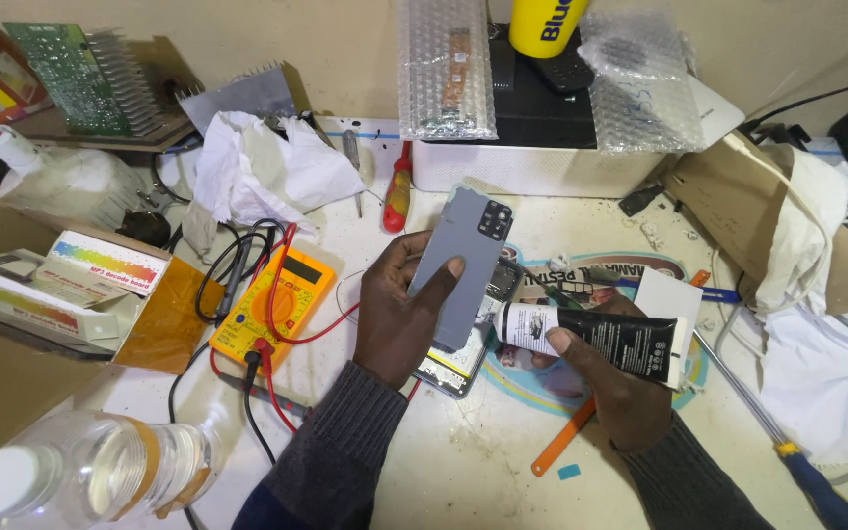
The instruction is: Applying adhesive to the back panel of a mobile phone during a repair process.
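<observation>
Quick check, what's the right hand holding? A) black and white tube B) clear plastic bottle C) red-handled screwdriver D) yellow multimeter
A. The right hand grips a black and white tube, thumb on top, beside the grey phone back cover held in the left hand. The yellow multimeter, red-handled screwdriver and clear plastic bottle all lie on the table, untouched.

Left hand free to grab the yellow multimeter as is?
Probably not: the left hand is gripping the grey phone back cover. The yellow multimeter lies close beside it, unobstructed apart from its leads.
</observation>
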